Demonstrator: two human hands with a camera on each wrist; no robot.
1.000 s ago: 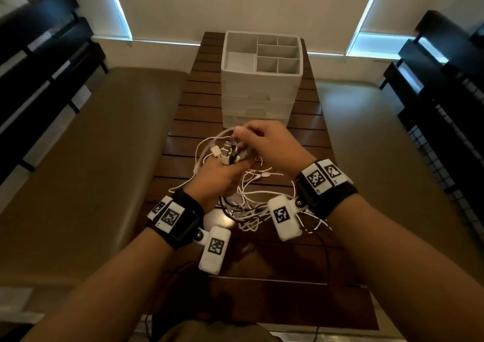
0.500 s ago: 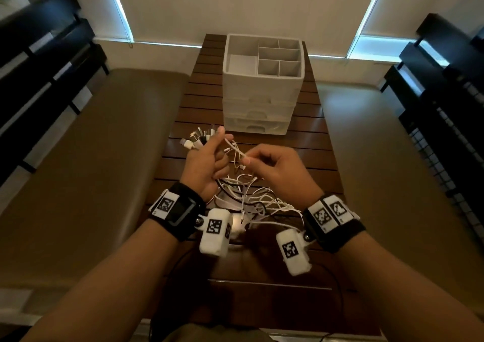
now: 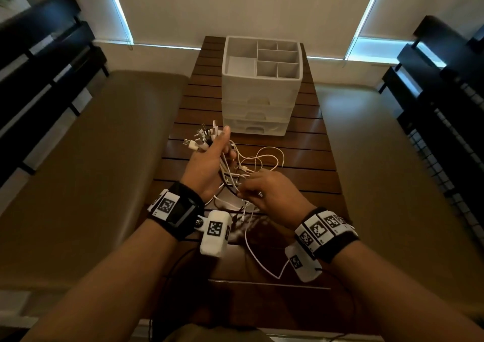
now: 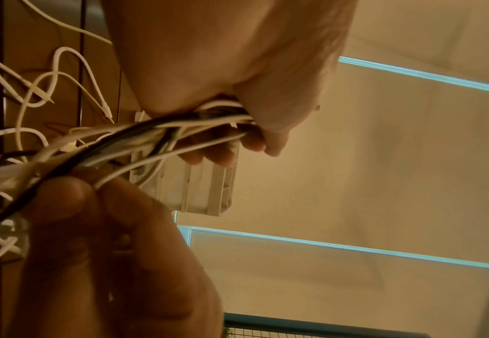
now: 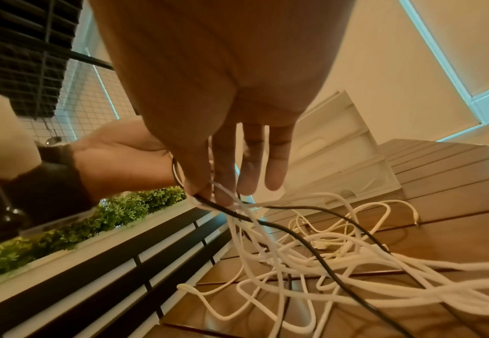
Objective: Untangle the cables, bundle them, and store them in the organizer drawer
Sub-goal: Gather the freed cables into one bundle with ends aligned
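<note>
My left hand (image 3: 222, 153) grips a bunch of white and black cables (image 3: 230, 169) just below their plug ends (image 3: 203, 137), which fan out above the fist. In the left wrist view the bundle (image 4: 179, 128) runs through the left hand's curled fingers (image 4: 223, 157). My right hand (image 3: 243, 188) pinches the strands lower down. Its thumb and forefinger (image 5: 197, 189) hold a black cable (image 5: 295, 233) and thin white ones. The rest of the cables lie in a loose tangle (image 5: 324, 263) on the table. The white organizer (image 3: 262, 85) stands behind, its front drawers (image 3: 255, 128) closed.
The slatted wooden table (image 3: 309, 184) is narrow, with tan padded benches (image 3: 91, 171) on both sides. The organizer's top tray (image 3: 277, 53) has several open compartments. Dark slatted backrests (image 3: 39, 67) flank the room. One white cable trails toward the near edge (image 3: 262, 263).
The hands were together at the plug ends one second ago. My right hand has since slid down the cables toward me, while the left keeps the plug ends raised.
</note>
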